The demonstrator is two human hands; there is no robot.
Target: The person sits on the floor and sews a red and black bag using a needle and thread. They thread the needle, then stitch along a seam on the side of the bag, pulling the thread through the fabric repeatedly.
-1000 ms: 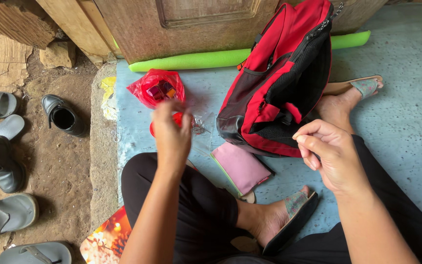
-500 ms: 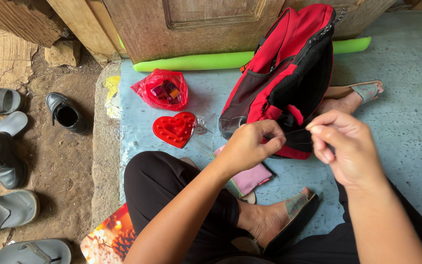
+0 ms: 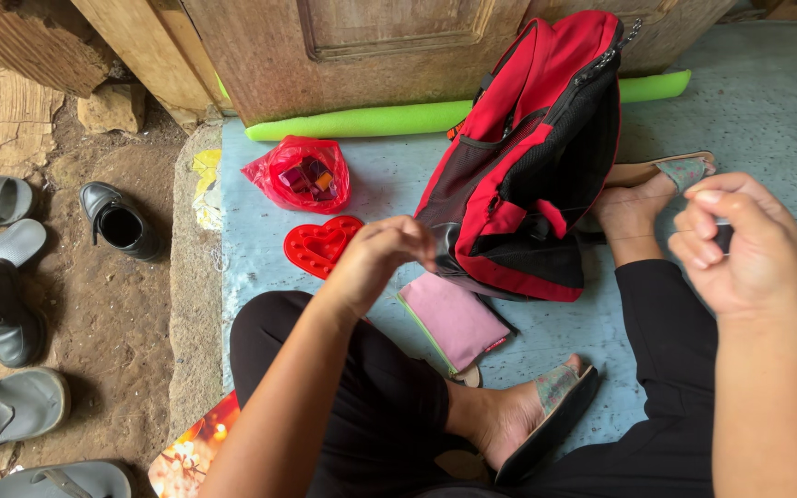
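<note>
Your left hand hangs over the blue floor mat, fingers curled shut with thumb and fingertips pinched together; whatever it pinches is too fine to make out. It sits just in front of the red heart-shaped tray, covering that tray's right lobe, and close to the lower left corner of the red and black backpack.

Your right hand is raised well apart from the left, out toward the mat's right side, also closed, the fingers folded against the thumb around something small and dark that barely shows. No thread between the two hands can be seen clearly.

The backpack leans against the wooden door at the far edge of the mat, its mesh pocket facing you. A pink pouch lies flat on the mat just in front of the backpack, between your knees. A red plastic bag with small dark red pieces inside sits beyond the heart tray, near the mat's far left corner. A green foam tube runs along the foot of the door.

Off the mat's left edge, on the bare dirt, stand a black shoe and several grey sandals.
</note>
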